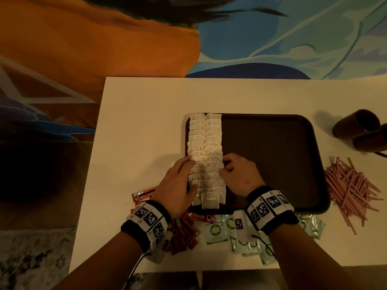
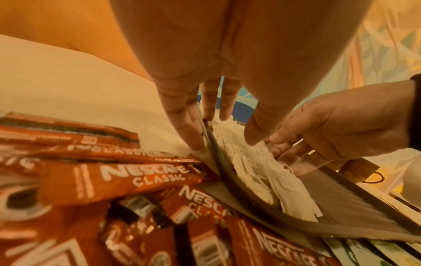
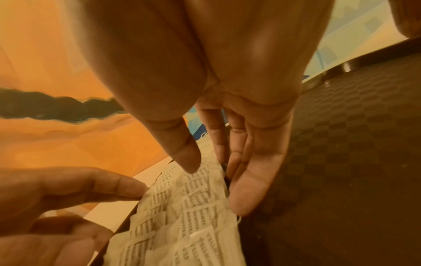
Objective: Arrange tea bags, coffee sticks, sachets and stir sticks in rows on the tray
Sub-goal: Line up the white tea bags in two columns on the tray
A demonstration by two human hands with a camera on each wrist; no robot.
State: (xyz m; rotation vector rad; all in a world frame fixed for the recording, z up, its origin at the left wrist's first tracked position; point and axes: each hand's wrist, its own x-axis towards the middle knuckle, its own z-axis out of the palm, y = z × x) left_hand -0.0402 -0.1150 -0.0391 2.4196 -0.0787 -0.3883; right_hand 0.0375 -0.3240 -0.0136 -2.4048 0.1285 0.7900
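Two columns of white tea bags (image 1: 206, 143) run down the left part of the dark brown tray (image 1: 272, 153). My left hand (image 1: 191, 164) presses straight fingers against the columns' left edge by the tray rim. My right hand (image 1: 226, 166) touches their right edge, thumb lying on top. In the left wrist view the left hand (image 2: 223, 136) brackets the tea bags (image 2: 257, 172). In the right wrist view the right hand (image 3: 218, 187) has straight fingers along the tea bags (image 3: 187, 216). Neither hand holds anything.
Red coffee sticks (image 1: 182, 233) and green sachets (image 1: 217, 229) lie loose on the white table in front of the tray, partly under my wrists. A heap of pink stir sticks (image 1: 351, 189) lies right of the tray. Brown cups (image 1: 356, 126) stand at the far right.
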